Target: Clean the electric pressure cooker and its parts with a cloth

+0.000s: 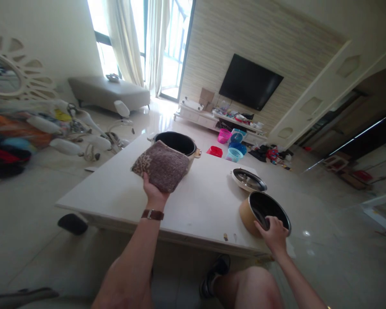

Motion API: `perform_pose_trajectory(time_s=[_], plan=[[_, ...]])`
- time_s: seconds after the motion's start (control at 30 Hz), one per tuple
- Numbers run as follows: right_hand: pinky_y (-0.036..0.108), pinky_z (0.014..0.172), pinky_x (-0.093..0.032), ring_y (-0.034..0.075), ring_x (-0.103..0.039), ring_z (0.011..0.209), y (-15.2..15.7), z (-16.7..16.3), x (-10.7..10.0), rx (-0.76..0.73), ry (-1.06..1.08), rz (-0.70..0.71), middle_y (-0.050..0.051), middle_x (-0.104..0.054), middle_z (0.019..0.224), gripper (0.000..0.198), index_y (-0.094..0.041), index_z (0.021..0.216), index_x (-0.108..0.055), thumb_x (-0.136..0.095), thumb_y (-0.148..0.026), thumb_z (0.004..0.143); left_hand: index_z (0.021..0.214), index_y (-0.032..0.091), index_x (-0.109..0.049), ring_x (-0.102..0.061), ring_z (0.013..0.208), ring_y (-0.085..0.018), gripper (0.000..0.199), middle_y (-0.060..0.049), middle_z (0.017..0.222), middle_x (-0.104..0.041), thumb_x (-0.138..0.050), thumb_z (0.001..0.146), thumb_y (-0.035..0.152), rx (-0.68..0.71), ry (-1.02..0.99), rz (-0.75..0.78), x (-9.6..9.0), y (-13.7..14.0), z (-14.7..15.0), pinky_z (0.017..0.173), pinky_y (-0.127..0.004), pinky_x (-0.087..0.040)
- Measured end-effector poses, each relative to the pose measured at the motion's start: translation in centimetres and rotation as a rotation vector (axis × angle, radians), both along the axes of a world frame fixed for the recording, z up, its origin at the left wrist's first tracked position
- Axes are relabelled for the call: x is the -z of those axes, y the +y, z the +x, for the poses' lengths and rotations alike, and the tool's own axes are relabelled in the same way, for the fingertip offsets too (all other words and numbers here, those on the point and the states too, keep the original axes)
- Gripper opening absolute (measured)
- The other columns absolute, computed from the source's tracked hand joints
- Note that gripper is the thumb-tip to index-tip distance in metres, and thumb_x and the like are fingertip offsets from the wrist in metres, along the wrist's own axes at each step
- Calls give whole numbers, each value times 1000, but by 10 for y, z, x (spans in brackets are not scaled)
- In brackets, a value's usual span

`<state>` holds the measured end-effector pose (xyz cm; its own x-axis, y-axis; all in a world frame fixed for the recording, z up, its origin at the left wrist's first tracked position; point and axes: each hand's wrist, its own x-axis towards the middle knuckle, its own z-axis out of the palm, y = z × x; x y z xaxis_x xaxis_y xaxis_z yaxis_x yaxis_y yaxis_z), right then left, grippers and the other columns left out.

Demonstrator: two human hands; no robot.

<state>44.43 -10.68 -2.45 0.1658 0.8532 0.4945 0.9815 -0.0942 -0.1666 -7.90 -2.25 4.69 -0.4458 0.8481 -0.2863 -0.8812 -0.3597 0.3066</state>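
Observation:
My left hand holds up a brown cloth with a pale flower pattern at one corner. Behind the cloth stands a cooker body, open at the top with a dark inside; the cloth covers part of its front. At the table's right end, my right hand grips the near rim of an inner pot, tan outside and black inside. That pot looks tilted toward me. Just beyond it, the cooker's lid lies with its metal underside up.
The white table carries two small objects near its front edge. Plastic baskets and other items lie on the floor beyond. Left of the table is a lamp with white shades. My knee is below the front edge.

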Motion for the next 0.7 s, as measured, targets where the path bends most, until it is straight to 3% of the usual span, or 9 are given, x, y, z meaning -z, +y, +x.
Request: perform_pose_trajectory(time_s=[0.13,0.23,0.27,0.3,0.37,0.5,0.7], plan=[[44,85,-47,30,-63,91,39,-63,-50,-157,417,-27,8,-70,92,45,-23,91,-64,-69,-65,76,146,28,-68,-62,142,-27,65,-13,152,-66,-32,106,64,-177,32,13,4,-1,-34,120,-49,-46],[34,76,-47,21,-59,77,84,-141,-82,-161,946,-217,0,-66,76,28,-21,81,-64,-83,-39,71,146,29,-68,-61,143,-24,67,-12,153,-66,-26,107,64,-233,29,4,7,0,-47,121,-46,-45],[30,73,-47,19,-59,75,101,-170,-89,-132,1154,-313,-1,-66,76,23,-20,81,-64,-83,-31,73,146,30,-68,-62,143,-24,67,-12,153,-66,-26,106,64,-240,32,3,7,1,-50,121,-45,-44],[28,71,-49,18,-62,74,118,-198,-93,-140,1226,-371,0,-68,77,18,-20,82,-65,-80,-28,78,146,30,-68,-62,142,-24,67,-12,152,-66,-27,106,65,-244,37,4,8,2,-53,121,-45,-44],[27,70,-53,18,-67,76,151,-251,-96,-155,1311,-443,4,-72,81,11,-18,84,-66,-74,-25,86,147,30,-67,-62,142,-25,67,-12,151,-67,-29,105,66,-248,39,5,8,4,-57,122,-46,-43],[28,71,-60,17,-70,73,209,-329,-92,-110,1490,-495,6,-70,80,21,-18,85,-62,-61,-30,102,148,30,-67,-60,145,-25,66,-11,151,-68,-28,106,63,-263,29,-10,9,8,-68,123,-46,-43],[18,57,-52,9,-57,54,256,-378,-90,-33,1659,-447,-3,-59,62,31,-20,79,-55,-51,-30,108,147,30,-68,-59,145,-26,65,-12,152,-67,-28,106,61,-264,41,-32,17,13,-83,124,-49,-41]])
